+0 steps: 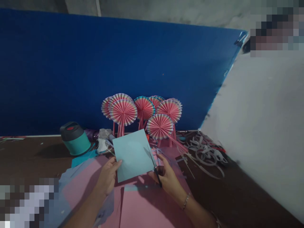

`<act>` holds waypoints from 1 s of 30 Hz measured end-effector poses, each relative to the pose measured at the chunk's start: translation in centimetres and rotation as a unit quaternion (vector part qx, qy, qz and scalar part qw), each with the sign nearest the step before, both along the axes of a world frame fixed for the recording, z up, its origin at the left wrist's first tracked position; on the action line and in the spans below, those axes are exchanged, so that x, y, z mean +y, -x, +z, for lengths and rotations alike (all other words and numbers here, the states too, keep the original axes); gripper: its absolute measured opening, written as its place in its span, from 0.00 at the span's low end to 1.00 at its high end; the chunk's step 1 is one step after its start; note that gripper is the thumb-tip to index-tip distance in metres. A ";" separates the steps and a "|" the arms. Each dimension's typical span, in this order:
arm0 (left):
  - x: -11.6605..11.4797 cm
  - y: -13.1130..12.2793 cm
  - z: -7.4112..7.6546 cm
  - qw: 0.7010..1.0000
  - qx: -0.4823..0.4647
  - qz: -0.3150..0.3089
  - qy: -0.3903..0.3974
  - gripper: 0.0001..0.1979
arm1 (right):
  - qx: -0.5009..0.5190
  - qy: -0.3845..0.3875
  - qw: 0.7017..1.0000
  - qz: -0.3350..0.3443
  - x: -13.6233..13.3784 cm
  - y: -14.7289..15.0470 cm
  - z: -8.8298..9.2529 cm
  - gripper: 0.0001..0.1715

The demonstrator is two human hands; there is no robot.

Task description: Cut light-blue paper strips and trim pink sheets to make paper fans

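Here, left fingers (118,163) pinch the blue sheet (133,155) opposite the scissors (157,176).

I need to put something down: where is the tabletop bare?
Left of the teal container, the brown tabletop is mostly bare. Another patch lies between the pink sheets and white wall, nearer than the curled strips. Crowded: around the left hand, right hand and paper fans.

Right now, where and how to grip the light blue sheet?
Probably pinch the light blue sheet by its left edge, from the left, as the left hand does: it's thin, and the scissors in the right hand meet its right side.
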State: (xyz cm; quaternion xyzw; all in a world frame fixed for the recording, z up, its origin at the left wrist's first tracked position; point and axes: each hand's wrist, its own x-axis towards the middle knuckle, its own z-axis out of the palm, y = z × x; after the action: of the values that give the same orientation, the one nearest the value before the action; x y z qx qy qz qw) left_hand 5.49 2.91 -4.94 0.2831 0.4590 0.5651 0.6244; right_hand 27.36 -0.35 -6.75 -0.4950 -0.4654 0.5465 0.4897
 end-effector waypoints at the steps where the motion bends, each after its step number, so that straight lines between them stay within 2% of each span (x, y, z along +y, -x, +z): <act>1: 0.0 0.0 0.0 1.000 0.001 -0.006 0.001 0.26 | -0.002 0.001 1.000 0.000 0.0 0.0 0.0 0.58; 8: 0.0 0.1 -0.3 1.000 0.001 -0.021 0.001 0.24 | -0.013 0.003 1.000 -0.002 0.2 0.0 -0.2 0.58; 15: 0.1 0.2 -0.6 0.999 0.001 -0.037 -0.003 0.28 | -0.027 0.002 0.999 -0.018 0.0 0.1 0.1 0.55; 23: 0.4 0.5 -1.2 0.999 0.001 -0.037 0.004 0.28 | -0.060 -0.012 0.998 -0.014 0.4 -0.2 -1.1 0.48; 30: 0.5 0.8 -1.8 0.999 0.002 -0.053 0.013 0.27 | -0.062 -0.015 0.998 -0.014 0.5 -0.2 -1.4 0.47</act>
State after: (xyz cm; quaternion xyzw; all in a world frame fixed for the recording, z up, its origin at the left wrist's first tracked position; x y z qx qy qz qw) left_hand 4.69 3.43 -6.77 0.3002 0.4518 0.5249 0.6559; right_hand 27.61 0.14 -8.17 -0.5266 -0.4961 0.5009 0.4751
